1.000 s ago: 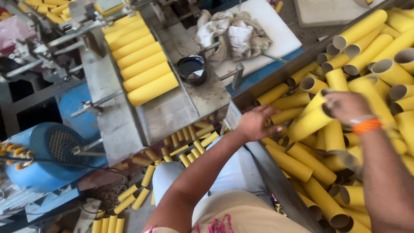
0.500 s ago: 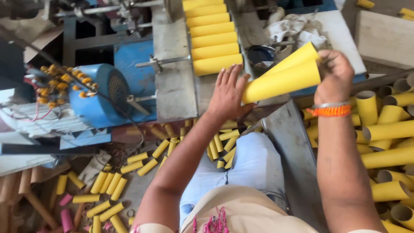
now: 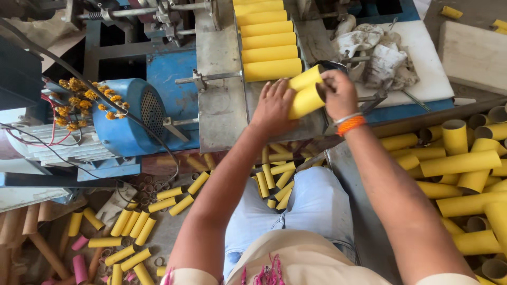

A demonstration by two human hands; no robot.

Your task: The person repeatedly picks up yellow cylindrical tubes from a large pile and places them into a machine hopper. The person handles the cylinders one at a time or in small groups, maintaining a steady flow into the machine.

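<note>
Two yellow cardboard tubes [image 3: 306, 91] are held between my left hand [image 3: 273, 108] and my right hand [image 3: 339, 93], just below a row of yellow tubes [image 3: 269, 39] lying side by side on the grey metal feed tray [image 3: 219, 79] of a machine. My left hand presses against the tubes' left end, while my right hand grips their right end. An orange band [image 3: 351, 125] circles my right wrist.
A blue motor [image 3: 127, 119] with marigold flowers and wires stands at left. A bin of long yellow tubes [image 3: 465, 174] lies at right. Short cut tubes [image 3: 142, 227] litter the floor. Dirty rags [image 3: 377, 53] sit on a white board beyond the tray.
My hands have carried the tubes from the bin at right up to the tray, and they now sit just below the last tube in the row.
</note>
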